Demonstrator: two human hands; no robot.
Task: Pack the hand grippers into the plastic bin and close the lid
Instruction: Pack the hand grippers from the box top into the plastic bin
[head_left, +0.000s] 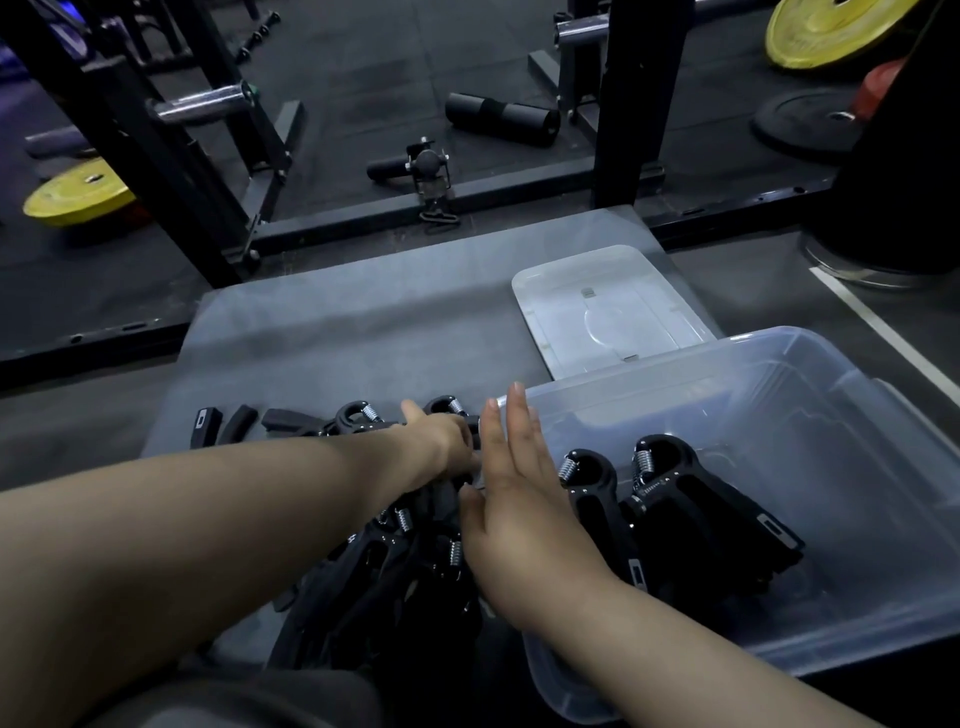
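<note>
Fingers of right hand (519, 499) straight, pressed together; left hand (441, 441) fingers buried in hand grippers pile (374, 571), grip cannot be told. Plastic bin (779, 338) just right of fingertips. Risk: interlocked springs drag neighbours off worktop (337, 322).

I can read no words or numbers anywhere. The round yellow weight plate (826, 31) far beyond my right hand (524, 499) carries faint marks, too blurred to make out. The small grey panels on the black spring hand grippers (727, 519) just right of that hand, inside the clear plastic bin (857, 639), show nothing legible either.
</note>
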